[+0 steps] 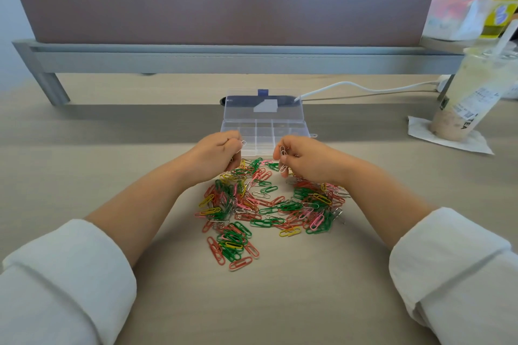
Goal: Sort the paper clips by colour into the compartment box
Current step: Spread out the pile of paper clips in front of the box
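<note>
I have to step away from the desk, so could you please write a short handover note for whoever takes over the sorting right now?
Left hand: closed on a white paper clip at the box's near edge.
Right hand: pinching white clips above the pile.
Compartment box: open, lid up, just beyond the hands; the compartments in view look empty.
Pile of clips: green, red, pink, yellow and white, mixed on the desk between the forearms.
Done: apparently nothing sorted.
Left: drop the held white clips in one compartment, then sort the rest.
</note>
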Tool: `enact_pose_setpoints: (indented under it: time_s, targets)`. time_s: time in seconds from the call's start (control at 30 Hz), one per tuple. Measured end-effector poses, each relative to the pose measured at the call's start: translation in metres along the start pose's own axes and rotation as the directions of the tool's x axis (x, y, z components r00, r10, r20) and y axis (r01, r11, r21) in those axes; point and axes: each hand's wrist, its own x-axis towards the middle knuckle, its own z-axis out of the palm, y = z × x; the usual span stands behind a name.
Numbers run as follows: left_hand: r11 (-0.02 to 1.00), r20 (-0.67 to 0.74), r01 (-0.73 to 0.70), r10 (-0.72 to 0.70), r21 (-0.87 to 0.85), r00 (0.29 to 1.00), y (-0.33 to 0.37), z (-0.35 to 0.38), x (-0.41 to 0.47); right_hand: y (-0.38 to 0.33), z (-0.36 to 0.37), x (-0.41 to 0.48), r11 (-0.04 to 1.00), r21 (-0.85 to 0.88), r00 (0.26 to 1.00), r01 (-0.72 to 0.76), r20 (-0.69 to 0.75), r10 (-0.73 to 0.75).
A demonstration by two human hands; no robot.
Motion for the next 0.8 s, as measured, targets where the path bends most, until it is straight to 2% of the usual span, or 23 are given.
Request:
enact_pose_setpoints:
  time_s: [0.13, 0.3, 0.5, 0.6, 0.8]
  targets:
    - [0.996, -0.076, -0.035, 0.042, 0.083, 0.996, -0.0003, 0.0028, 0.0004, -0.0009, 0.0031, 0.0019, 1.000, -0.024, 1.000, -0.005, -0.012, 0.005]
    - [0.987, -0.093, -0.048, 0.063, 0.152, 0.994, -0.0025, 0.0047, 0.0008, -0.0004, 0.0054, 0.0053, 0.994, 0.107, 0.998, 0.006, -0.058, 0.000]
    - [1.000, -0.096, 0.020, -0.019, 0.012, 0.995, -0.0024, 0.0025, 0.0007, -0.0020, 0.0069, 0.0042, 0.979, 0.201, 0.999, 0.003, -0.047, 0.007]
    - [0.997, -0.067, 0.060, -0.063, -0.048, 0.996, -0.0029, 0.0066, -0.0002, -0.0044, 0.0067, 0.0028, 0.987, 0.155, 0.998, 0.036, -0.061, -0.027]
    - [0.990, -0.043, 0.068, -0.074, -0.123, 0.996, 0.0025, 0.0088, -0.0021, -0.0047, 0.0032, 0.0002, 0.997, 0.079, 0.995, 0.010, -0.097, -0.002]
